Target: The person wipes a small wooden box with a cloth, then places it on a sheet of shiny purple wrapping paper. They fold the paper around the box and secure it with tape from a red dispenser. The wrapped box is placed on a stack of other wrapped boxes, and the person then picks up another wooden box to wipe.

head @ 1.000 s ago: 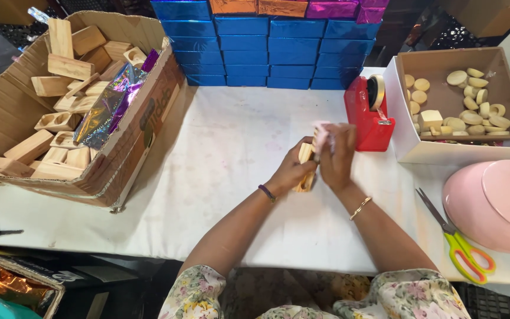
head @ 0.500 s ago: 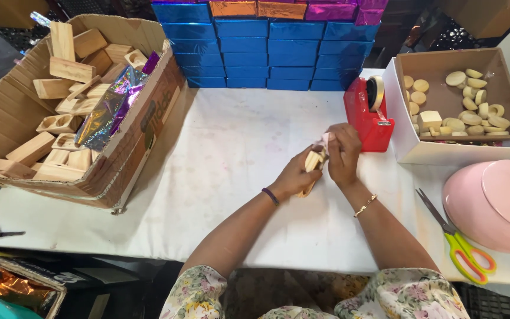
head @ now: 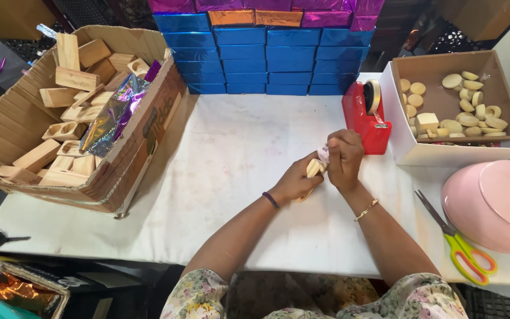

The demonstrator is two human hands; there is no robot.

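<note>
The left hand [head: 295,182] has its fingers closed around a small pale wooden block [head: 313,168], held above the white table [head: 219,171]. The block's long axis tilts up and rightward. The right hand [head: 343,157], fingers curled, pinches a white scrap at the block's upper end, touching it.
</note>
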